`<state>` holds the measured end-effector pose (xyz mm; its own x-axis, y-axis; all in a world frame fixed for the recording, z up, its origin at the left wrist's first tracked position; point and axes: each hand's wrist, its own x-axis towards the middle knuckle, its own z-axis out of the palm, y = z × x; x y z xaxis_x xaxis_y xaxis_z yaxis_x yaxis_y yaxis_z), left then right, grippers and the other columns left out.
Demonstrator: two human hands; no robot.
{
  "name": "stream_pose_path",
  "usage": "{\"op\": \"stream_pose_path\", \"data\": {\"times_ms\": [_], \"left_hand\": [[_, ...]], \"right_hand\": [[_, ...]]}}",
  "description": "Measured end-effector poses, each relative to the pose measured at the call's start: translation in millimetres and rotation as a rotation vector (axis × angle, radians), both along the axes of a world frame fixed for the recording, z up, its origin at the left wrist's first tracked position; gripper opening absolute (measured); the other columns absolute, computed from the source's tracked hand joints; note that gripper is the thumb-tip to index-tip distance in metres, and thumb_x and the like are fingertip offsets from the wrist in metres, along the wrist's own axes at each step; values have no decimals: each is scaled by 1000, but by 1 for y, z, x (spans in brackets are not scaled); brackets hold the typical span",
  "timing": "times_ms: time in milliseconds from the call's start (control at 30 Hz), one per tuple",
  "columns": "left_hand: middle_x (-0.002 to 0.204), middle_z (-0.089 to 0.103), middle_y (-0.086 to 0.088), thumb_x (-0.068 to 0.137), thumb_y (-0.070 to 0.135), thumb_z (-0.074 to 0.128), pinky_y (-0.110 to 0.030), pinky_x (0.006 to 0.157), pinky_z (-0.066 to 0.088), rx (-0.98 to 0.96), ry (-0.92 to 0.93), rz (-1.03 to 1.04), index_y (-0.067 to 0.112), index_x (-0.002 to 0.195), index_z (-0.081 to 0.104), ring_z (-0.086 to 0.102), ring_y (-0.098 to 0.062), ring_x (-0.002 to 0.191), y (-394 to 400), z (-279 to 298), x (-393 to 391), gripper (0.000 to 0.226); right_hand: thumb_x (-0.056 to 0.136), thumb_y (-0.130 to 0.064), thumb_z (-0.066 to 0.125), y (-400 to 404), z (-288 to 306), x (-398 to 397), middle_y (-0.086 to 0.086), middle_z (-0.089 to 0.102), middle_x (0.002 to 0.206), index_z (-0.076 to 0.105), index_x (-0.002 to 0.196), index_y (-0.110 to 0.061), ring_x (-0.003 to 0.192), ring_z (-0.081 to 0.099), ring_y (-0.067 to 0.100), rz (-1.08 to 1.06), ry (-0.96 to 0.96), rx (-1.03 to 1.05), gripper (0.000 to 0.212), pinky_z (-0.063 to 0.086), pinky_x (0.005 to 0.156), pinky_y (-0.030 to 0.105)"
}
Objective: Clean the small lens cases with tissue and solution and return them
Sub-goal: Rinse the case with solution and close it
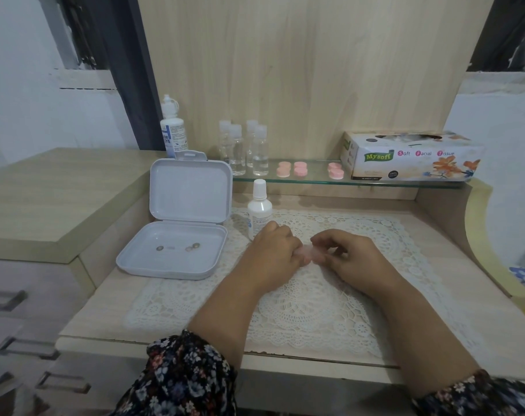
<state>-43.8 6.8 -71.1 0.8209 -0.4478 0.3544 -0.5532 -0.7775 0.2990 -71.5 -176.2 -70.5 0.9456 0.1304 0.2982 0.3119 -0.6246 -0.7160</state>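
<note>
Left hand (274,250) and right hand (349,256) pinching pink lens case (315,256) between them, probably unscrewing; solution bottle (259,207) parked close.

A cream-white lace doily mat (330,298) with openwork floral rounds covers the pale wood-grain desk (99,307). At far left a pale grey-white hinged plastic box (177,223) stands open. On the far glass shelf lie small round pink lens cases (291,169); right of them, a white tissue box (411,156) printed with orange flowers. Near, both sleeves (183,379) are dark with small floral print.
</note>
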Motion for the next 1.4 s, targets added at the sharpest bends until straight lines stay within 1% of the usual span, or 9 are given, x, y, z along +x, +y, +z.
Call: {"op": "stream_pose_path", "data": {"times_ms": [133,367,500,633,800,967,1133,1267,1400], "left_hand": [[97,51,5,94,38,51,-30,87,36,-8,0,0,15,107,67,33,-12,97,0,0,0,31],[97,53,4,95,36,50,-32,88,37,-16,-2,0,14,105,67,34,-13,97,0,-1,0,29],[99,53,3,95,37,49,-33,90,37,-1,2,5,15,107,67,35,-13,100,0,0,0,31],[99,53,3,95,34,47,-32,91,37,11,-24,5,15,108,67,35,-14,100,0,-1,0,31],[94,51,4,95,36,50,-32,88,38,7,-22,-3,15,106,67,34,-13,97,0,-1,1,30],[94,50,5,95,36,49,-33,89,38,9,-17,1,15,105,66,34,-12,97,0,0,0,28],[100,53,4,93,45,46,-32,92,37,28,15,0,15,112,66,35,-14,101,-1,2,0,40],[97,52,5,93,40,51,-32,90,37,21,-4,3,16,112,66,34,-13,99,0,0,1,33],[94,50,6,95,36,50,-30,88,36,-3,-8,-2,17,107,67,32,-12,96,-1,0,1,27]], "right_hand": [[89,-1,64,-2,-3,1,-16,68,100,66,101,-27,92,60,-6,34,0,22,28,45,78,5],[90,-4,65,-1,-4,3,-11,70,100,65,102,-21,94,64,-5,92,37,93,21,49,83,12],[89,-16,69,-1,-3,4,-13,65,99,63,105,-24,84,61,-5,29,24,23,20,46,72,5],[85,-27,73,2,-5,6,-11,57,99,62,114,-25,88,54,-2,-17,-25,-116,31,39,73,2],[89,-24,68,2,-5,3,-20,57,116,52,134,-30,108,51,-13,42,-13,7,48,38,82,1],[92,-21,65,2,-4,3,-22,63,104,56,129,-30,90,60,-9,20,28,-4,39,43,74,2],[89,-24,68,3,-6,6,-12,58,102,60,124,-25,92,54,-2,-21,-31,-122,36,44,82,10],[91,-23,65,4,-8,5,-17,57,117,55,132,-33,105,52,-8,40,-48,-35,43,40,82,4],[93,-20,64,4,-7,4,-16,65,109,55,131,-32,94,57,-11,32,-4,3,41,41,79,1]]}}
